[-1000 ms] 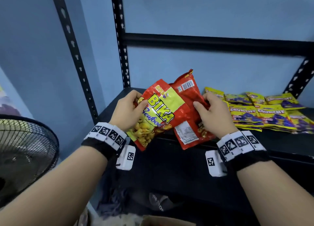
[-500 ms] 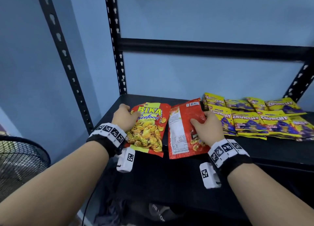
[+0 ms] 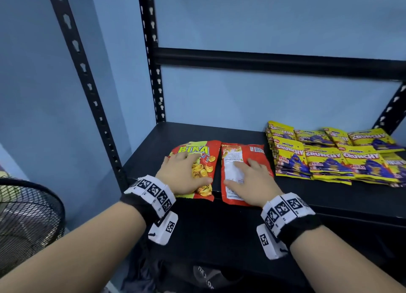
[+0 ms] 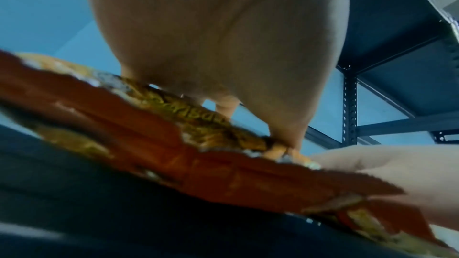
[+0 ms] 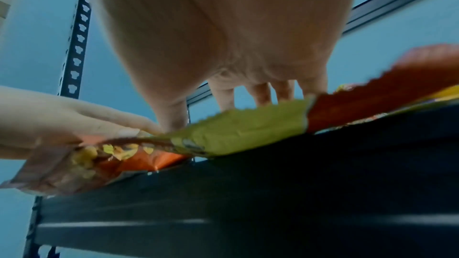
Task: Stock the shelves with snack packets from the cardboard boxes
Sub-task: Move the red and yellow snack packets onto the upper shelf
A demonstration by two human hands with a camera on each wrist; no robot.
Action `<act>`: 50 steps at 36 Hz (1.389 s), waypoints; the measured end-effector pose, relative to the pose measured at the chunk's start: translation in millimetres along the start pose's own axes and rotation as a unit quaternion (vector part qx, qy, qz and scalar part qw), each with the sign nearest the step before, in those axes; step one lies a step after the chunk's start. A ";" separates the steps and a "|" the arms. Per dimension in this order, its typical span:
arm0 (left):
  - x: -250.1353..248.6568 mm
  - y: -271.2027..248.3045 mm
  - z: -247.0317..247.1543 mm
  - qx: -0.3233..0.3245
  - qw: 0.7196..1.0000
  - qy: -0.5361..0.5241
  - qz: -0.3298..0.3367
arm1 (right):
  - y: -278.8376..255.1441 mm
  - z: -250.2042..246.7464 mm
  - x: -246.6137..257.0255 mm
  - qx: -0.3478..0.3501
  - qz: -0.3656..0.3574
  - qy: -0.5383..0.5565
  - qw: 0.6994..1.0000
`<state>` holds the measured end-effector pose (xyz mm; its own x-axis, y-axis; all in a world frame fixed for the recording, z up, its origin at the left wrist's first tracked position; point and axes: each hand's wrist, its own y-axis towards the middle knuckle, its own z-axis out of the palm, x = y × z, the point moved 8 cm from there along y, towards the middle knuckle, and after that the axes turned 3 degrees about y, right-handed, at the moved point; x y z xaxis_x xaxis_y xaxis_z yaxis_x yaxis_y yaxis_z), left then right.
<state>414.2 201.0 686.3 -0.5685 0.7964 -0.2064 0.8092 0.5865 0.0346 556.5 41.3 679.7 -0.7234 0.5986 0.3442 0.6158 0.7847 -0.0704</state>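
Left hand: fingers flat, spread, pressing face-up snack packet onto shelf. Right hand: fingers flat, pressing face-down packet alongside. Nothing gripped.

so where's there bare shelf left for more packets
Bare shelf runs behind both red packets, and left of the BIKA packet toward the upright post. Crowded on the right: the yellow Crunchy packets overlap there. Both hands cover the front.
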 end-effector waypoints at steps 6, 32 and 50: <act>21.5 -2.8 7.8 0.010 0.999 -0.029 -0.012 | 0.7 2.4 2.3 0.034 -0.007 -0.009 0.999; 52.5 -7.9 -3.8 0.017 0.998 -0.047 -0.046 | 65.9 -8.7 30.4 0.193 -0.017 -0.172 0.966; 50.2 -17.6 -16.4 0.060 0.995 -0.016 -0.078 | 128.4 -28.9 22.9 0.109 0.013 -0.041 0.993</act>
<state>368.9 233.1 691.3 -0.6848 0.6910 -0.2314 0.7247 0.6789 -0.1176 628.1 151.1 705.5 -0.7366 0.6235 0.2620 0.5593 0.7794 -0.2824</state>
